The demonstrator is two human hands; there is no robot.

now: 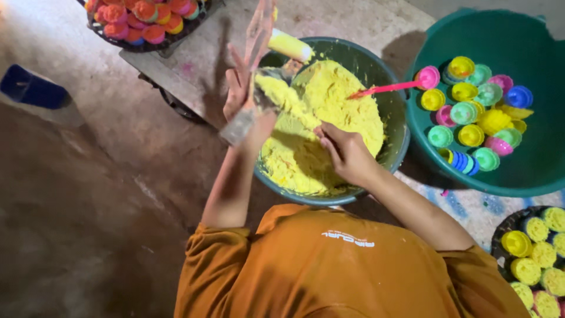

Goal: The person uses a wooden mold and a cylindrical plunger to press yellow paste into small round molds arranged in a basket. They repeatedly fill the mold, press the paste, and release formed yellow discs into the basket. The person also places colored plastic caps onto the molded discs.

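A grey-green bowl (393,112) in front of me is heaped with yellow powder (329,100). My left hand (238,88) is raised over the bowl's left rim and holds a long, pale flat tool (247,112), blurred by motion, beside a lump of the powder. My right hand (348,154) rests on the powder at the near side of the bowl with its fingers curled down into it. What lies under its palm is hidden.
A teal tub (529,171) on the right holds several small coloured moulds (471,112). A pink stick (382,89) bridges the bowl and the tub. A yellow cylinder (288,45) lies on the bowl's far rim. Trays of filled shapes sit at the top left (147,23) and bottom right (532,259).
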